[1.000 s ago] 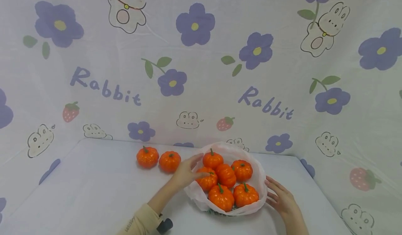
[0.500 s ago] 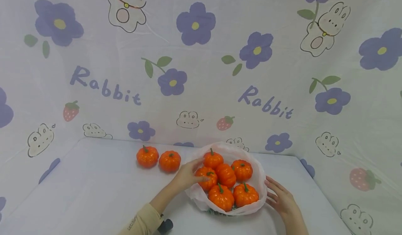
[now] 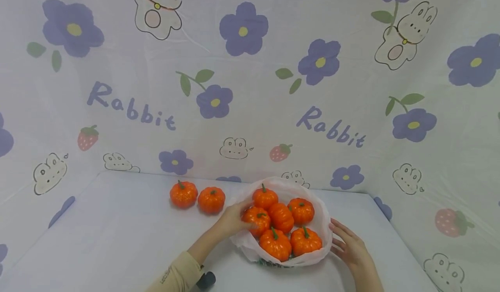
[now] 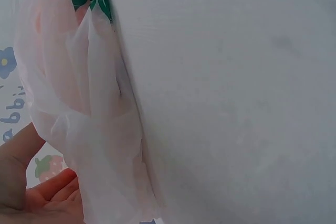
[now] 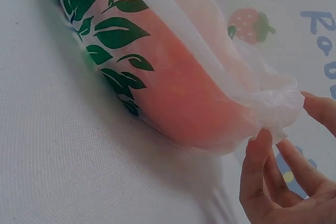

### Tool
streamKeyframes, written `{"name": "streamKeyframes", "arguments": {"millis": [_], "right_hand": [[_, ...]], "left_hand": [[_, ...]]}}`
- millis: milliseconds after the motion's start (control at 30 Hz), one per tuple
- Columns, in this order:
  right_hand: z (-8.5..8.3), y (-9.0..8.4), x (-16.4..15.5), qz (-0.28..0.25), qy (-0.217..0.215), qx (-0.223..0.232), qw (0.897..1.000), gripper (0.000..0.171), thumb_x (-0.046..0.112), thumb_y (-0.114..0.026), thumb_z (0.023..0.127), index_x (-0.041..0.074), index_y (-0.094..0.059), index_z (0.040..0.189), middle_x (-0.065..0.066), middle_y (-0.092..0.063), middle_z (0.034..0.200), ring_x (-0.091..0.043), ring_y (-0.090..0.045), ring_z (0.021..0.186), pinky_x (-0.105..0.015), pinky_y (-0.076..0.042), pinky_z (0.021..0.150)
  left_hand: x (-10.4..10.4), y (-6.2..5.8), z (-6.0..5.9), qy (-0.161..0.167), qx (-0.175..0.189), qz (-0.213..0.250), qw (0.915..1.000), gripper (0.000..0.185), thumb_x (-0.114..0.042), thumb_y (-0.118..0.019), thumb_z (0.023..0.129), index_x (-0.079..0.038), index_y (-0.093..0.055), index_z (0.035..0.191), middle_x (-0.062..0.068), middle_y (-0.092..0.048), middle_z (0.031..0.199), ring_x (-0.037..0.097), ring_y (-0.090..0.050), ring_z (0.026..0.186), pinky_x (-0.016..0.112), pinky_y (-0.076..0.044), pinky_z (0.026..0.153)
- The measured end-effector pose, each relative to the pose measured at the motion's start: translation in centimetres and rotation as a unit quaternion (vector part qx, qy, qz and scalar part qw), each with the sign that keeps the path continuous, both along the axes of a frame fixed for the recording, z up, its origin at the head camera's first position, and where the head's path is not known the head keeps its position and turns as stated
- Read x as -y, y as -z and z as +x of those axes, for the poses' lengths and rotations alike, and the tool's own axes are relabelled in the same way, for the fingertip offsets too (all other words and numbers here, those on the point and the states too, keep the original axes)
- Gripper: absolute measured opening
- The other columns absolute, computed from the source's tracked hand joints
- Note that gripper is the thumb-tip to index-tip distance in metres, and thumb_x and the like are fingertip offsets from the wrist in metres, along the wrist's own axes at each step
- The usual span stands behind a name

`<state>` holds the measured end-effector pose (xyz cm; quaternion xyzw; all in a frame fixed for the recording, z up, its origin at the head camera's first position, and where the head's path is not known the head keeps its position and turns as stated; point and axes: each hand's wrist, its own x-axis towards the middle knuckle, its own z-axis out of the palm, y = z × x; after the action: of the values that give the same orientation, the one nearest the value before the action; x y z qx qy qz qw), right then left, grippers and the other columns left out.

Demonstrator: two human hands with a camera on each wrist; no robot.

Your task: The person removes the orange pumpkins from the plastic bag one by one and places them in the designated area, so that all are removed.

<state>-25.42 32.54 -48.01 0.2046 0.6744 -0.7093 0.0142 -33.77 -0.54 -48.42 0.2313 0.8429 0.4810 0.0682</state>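
a left hand (image 3: pixel 231 219) gripped one pumpkin (image 3: pixel 256 219) in the bag-lined bowl (image 3: pixel 324 235) on the table (image 3: pixel 117 240), while the right hand (image 3: pixel 349 244), fingers relaxed, steadied the rim.

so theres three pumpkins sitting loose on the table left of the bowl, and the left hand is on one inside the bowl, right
Not quite: only two loose pumpkins sit on the table left of the bowl, as the head view shows. The left hand does grip a pumpkin in the bowl.
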Motion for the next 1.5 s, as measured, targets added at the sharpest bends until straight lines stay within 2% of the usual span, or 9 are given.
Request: {"name": "streamKeyframes", "arguments": {"millis": [267,467,700,767,867,1000,1100,1300,1500], "right_hand": [[0.1,0.0,0.0,-0.004,0.000,-0.003,1.000,0.083,0.050,-0.071,0.085,0.019,-0.033,0.153,-0.007,-0.022,0.162,-0.019,-0.049,0.118,-0.048,-0.034,0.119],[0.1,0.0,0.0,-0.003,-0.001,-0.005,1.000,0.081,0.049,-0.070,0.086,0.019,-0.035,0.152,-0.007,-0.023,0.162,-0.020,-0.049,0.119,-0.041,-0.042,0.112],[0.1,0.0,0.0,-0.005,-0.001,-0.006,1.000,0.083,0.049,-0.070,0.086,0.018,-0.033,0.153,-0.007,-0.026,0.160,-0.022,-0.047,0.122,-0.047,-0.036,0.117],[0.2,0.0,-0.1,-0.004,0.002,-0.007,1.000,0.079,0.048,-0.071,0.086,0.019,-0.038,0.151,-0.002,-0.039,0.151,-0.019,-0.052,0.115,-0.043,-0.044,0.111],[0.4,0.1,-0.2,-0.005,0.005,-0.013,1.000,0.068,0.045,-0.073,0.084,0.023,-0.049,0.143,0.015,-0.057,0.122,-0.013,-0.059,0.104,-0.029,-0.051,0.096],[0.5,0.1,-0.3,-0.010,0.003,-0.020,1.000,0.057,0.043,-0.074,0.084,0.027,-0.057,0.136,0.026,-0.058,0.097,-0.010,-0.060,0.098,-0.022,-0.053,0.086],[0.4,0.0,-0.2,-0.007,0.004,-0.018,1.000,0.065,0.044,-0.074,0.084,0.024,-0.052,0.142,0.022,-0.057,0.106,-0.011,-0.060,0.099,-0.022,-0.052,0.086],[0.3,-0.1,0.0,0.005,0.005,-0.011,1.000,0.083,0.047,-0.074,0.082,0.017,-0.038,0.150,0.000,-0.041,0.147,-0.011,-0.057,0.104,-0.024,-0.051,0.091],[0.4,0.0,0.0,0.001,0.004,-0.009,1.000,0.077,0.047,-0.074,0.083,0.019,-0.043,0.148,0.007,-0.048,0.135,-0.011,-0.058,0.102,-0.023,-0.051,0.089]], "left_hand": [[-0.1,0.2,0.1,-0.015,0.007,-0.023,0.9996,0.073,-0.017,-0.080,0.080,-0.011,-0.047,0.144,0.013,-0.052,0.146,0.035,-0.047,0.136,0.053,-0.040,0.113],[-0.1,0.4,0.0,-0.016,0.003,-0.032,0.9994,0.072,-0.016,-0.081,0.079,-0.010,-0.048,0.143,0.014,-0.053,0.145,0.035,-0.048,0.135,0.053,-0.040,0.113],[-0.1,0.4,-0.1,-0.011,-0.008,-0.036,0.9993,0.071,-0.015,-0.080,0.080,-0.008,-0.049,0.143,0.015,-0.054,0.144,0.034,-0.049,0.134,0.052,-0.040,0.113],[-0.1,0.2,0.0,-0.009,-0.019,-0.037,0.9991,0.070,-0.015,-0.081,0.079,-0.007,-0.050,0.141,0.015,-0.055,0.142,0.035,-0.050,0.133,0.053,-0.040,0.113],[0.0,0.0,0.2,-0.007,-0.033,-0.039,0.9987,0.070,-0.015,-0.082,0.077,-0.004,-0.052,0.139,0.016,-0.057,0.140,0.035,-0.051,0.132,0.052,-0.040,0.113],[0.1,-0.4,0.5,-0.011,-0.026,-0.033,0.9991,0.069,-0.014,-0.082,0.078,-0.004,-0.052,0.139,0.016,-0.058,0.139,0.036,-0.052,0.131,0.053,-0.041,0.112],[0.1,-0.7,0.6,-0.016,-0.015,-0.027,0.9994,0.069,-0.013,-0.081,0.078,-0.005,-0.052,0.139,0.016,-0.057,0.139,0.036,-0.052,0.131,0.053,-0.041,0.112],[0.2,-1.1,0.7,-0.017,-0.008,-0.018,0.9997,0.070,-0.015,-0.081,0.079,-0.006,-0.050,0.141,0.016,-0.056,0.141,0.035,-0.051,0.133,0.052,-0.043,0.110],[0.5,-1.4,0.7,-0.012,-0.003,-0.007,0.9999,0.073,-0.020,-0.081,0.079,-0.007,-0.048,0.143,0.015,-0.052,0.145,0.035,-0.050,0.134,0.051,-0.044,0.109]]}}
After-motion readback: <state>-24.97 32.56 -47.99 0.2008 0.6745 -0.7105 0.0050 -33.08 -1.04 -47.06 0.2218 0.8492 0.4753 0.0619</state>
